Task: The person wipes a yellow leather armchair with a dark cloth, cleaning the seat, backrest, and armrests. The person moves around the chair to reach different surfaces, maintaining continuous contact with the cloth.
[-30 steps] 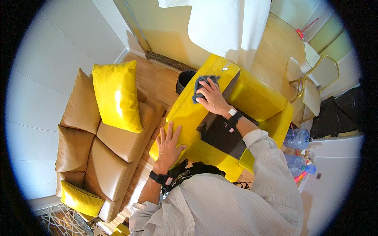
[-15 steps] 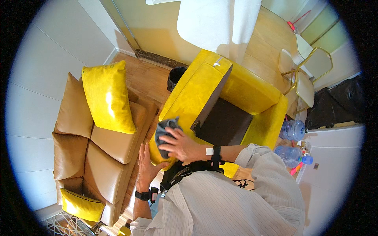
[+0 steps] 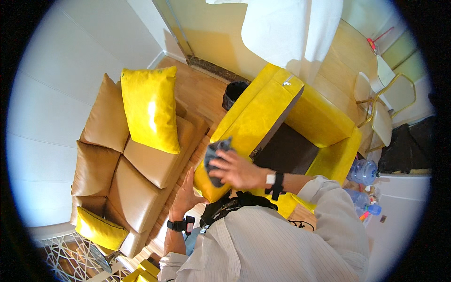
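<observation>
left hand (image 3: 185, 197) lowest in view, fingers spread flat against the near end of the upended yellow seat cushion (image 3: 253, 120), bracing it. right hand (image 3: 232, 168) just above, fingers pressed together over a grey cloth (image 3: 213, 157), palm pinning it to the cushion's near corner. a second ago the cloth was at the far end by the black bin (image 3: 233, 92); half a second ago mid-cushion. reads as one full wiping pass down the face. beyond: yellow armchair (image 3: 324, 122), its dark base exposed. tan sofa (image 3: 127, 174) left, with yellow pillow (image 3: 150, 108).
</observation>
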Motion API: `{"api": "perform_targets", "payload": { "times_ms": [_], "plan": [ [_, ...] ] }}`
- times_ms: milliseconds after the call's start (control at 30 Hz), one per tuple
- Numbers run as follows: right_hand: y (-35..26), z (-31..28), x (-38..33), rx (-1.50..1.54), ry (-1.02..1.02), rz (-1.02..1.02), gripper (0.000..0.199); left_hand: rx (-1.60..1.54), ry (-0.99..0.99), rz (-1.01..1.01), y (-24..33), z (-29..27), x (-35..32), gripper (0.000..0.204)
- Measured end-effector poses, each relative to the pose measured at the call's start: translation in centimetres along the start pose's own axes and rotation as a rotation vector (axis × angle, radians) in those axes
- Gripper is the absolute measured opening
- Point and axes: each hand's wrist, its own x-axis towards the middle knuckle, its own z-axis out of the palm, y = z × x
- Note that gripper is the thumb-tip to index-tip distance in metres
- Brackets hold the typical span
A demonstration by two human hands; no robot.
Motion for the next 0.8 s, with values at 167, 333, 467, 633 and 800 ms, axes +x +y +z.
{"api": "perform_targets", "payload": {
  "times_ms": [167,333,467,633,800],
  "plan": [
    [-2.1,2.1,0.9,0.040,0.044,-0.128,0.033,0.027,-0.011,0.038,-0.1,-0.4,0.2,0.147],
    [6.3,-3.3,-1.4,-0.211,0.222,0.120,0.037,0.238,-0.089,0.024,1.2,-0.9,1.4,0.149],
    [12.9,-7.2,-4.4,-0.370,0.356,0.459,0.037,0.280,-0.093,0.078,3.4,0.2,5.3,0.149],
    [13.9,-6.0,-4.9,-0.398,0.360,0.562,0.038,0.415,-0.017,0.163,8.6,3.3,12.7,0.155],
    [13.7,-6.2,-5.3,-0.363,0.408,0.624,0.038,0.467,0.025,0.132,14.6,6.4,19.0,0.163]
  ]
}}
